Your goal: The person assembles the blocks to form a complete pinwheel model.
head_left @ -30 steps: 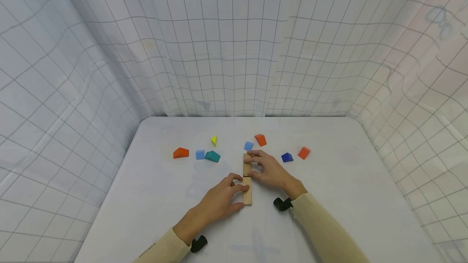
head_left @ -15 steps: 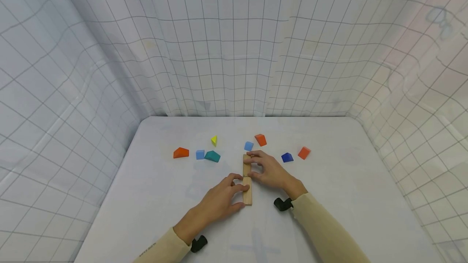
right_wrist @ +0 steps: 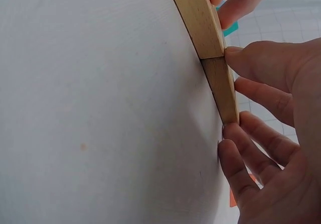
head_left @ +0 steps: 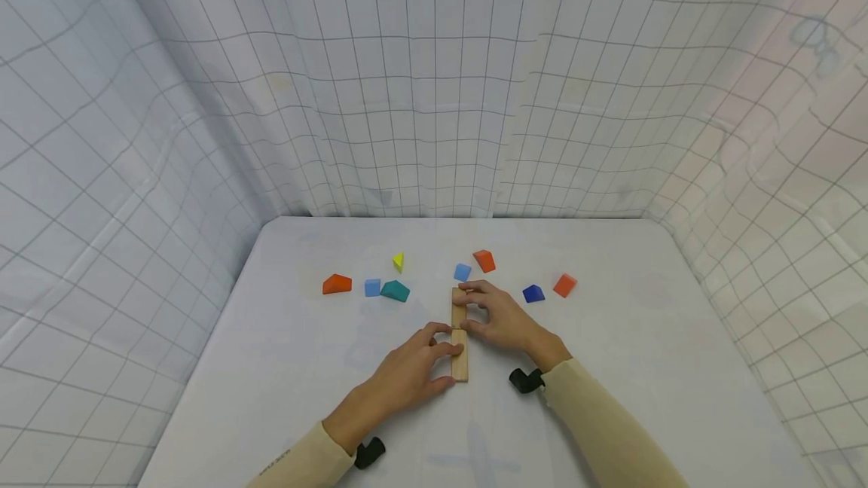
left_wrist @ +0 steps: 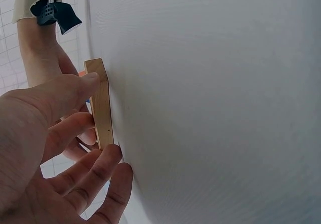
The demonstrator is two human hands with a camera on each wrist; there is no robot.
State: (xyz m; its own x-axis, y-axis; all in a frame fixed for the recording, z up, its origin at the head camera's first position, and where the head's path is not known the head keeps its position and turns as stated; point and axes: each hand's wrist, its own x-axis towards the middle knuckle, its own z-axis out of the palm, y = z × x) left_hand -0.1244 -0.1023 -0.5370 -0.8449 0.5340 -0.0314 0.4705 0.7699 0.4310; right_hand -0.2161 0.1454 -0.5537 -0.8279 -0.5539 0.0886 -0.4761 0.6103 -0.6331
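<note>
A pale rectangular wooden near block [head_left: 460,369] is pinched by the left hand [head_left: 407,369], the thumb at its near end. A pale rectangular wooden far block [head_left: 457,315] is held between the thumb and fingers of the right hand [head_left: 503,319]; its far end is partly covered by fingertips. Both are laid end to end, touching, on the white tabletop [head_left: 631,337]. In the right wrist view the near block is cut off above. The tabletop is cut off before its near edge, as are the cream sleeves [head_left: 606,416]. Toward the far edge, a light blue cube-like block [head_left: 463,272] is placed just beyond the far block. Wide room is left between the hands and both side edges.
</note>
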